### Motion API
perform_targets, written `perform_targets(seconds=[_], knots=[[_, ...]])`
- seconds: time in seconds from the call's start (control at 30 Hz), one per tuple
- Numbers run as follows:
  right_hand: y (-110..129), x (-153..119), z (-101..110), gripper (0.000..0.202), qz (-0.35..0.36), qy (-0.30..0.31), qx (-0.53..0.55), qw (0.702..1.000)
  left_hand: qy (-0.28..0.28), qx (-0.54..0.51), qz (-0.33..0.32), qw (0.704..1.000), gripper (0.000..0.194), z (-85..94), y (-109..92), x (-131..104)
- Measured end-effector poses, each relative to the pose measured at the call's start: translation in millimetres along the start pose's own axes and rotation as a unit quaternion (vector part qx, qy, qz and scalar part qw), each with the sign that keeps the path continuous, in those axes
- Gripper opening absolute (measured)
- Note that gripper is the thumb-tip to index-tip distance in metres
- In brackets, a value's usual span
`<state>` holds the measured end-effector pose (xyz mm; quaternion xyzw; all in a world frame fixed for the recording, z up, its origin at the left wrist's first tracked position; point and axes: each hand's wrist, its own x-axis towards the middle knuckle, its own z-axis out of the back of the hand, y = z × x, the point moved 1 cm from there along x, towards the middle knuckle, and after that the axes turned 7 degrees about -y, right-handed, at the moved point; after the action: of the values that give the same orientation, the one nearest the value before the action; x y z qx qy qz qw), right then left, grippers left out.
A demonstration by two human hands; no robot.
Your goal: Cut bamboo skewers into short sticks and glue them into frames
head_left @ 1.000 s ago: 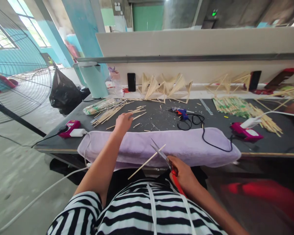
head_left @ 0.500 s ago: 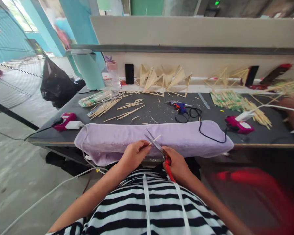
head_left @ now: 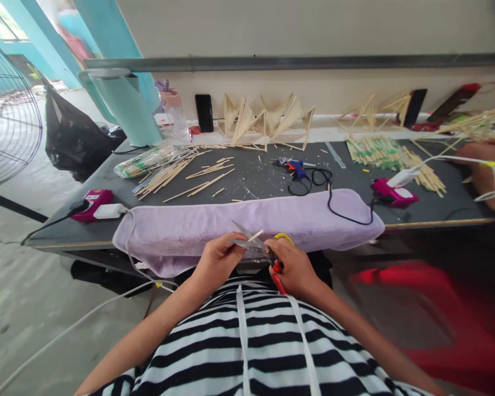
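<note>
"Head view: how are the hands gripping?"
"Left hand point(head_left: 218, 260) pinches a wooden stick point(head_left: 256, 235); right hand point(head_left: 293, 268) is wrapped round the scissors point(head_left: 253, 247), blades parted."
"Where's that stick?"
"Between those blades, just before the lilac towel point(head_left: 181, 223). Beyond, on the dark table point(head_left: 350, 180), lie loose sticks point(head_left: 169, 177) and a glue gun point(head_left: 298, 168)."

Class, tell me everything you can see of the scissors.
The scissors have two slim, silvery blades, seemingly metal, and a red handle that looks like plastic. A yellow curve beyond the knuckles is probably the other handle. The right grip holds them, hiding part of the handles. The blades stand open, tips pointing left, seen against the lilac towel. A thin pale stick shows between them; whether either blade touches it is unclear.
</note>
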<state>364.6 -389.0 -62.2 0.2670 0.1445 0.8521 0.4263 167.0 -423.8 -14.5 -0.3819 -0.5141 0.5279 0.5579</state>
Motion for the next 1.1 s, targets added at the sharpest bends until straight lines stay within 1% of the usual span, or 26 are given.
perform_targets(seconds=[0.3, 0.47, 0.57, 0.7, 0.87, 0.97, 1.1], knots=[[-1, -1, -1, 0.052, 0.003, 0.02, 0.007, 1.0, 0.019, -0.008, 0.02, 1.0, 0.013, 2.6, 5, 1], [-1, -1, 0, 0.053, 0.006, 0.023, 0.008, 1.0, 0.037, -0.062, 0.048, 0.996, 0.01, 5.0, 6, 3], [0, -1, 1, 0.054, 0.008, 0.028, 0.007, 1.0, 0.054, -0.076, 0.062, 0.994, 0.009, 7.1, 7, 3], [1, 0, 2, 0.054, 0.001, 0.039, 0.005, 0.999, 0.068, -0.091, 0.089, 0.989, 0.01, 9.1, 8, 3], [1, 0, 2, 0.051, -0.004, 0.055, 0.013, 0.998, 0.092, -0.146, 0.127, 0.977, 0.014, 8.7, 14, 4], [-1, -2, 0, 0.048, -0.001, 0.052, 0.025, 0.998, 0.09, -0.15, 0.141, 0.974, 0.019, 7.9, 20, 5], [-2, -5, -3, 0.039, 0.009, 0.038, 0.049, 0.998, 0.078, -0.144, 0.162, 0.973, 0.018, 5.7, 26, 6]])
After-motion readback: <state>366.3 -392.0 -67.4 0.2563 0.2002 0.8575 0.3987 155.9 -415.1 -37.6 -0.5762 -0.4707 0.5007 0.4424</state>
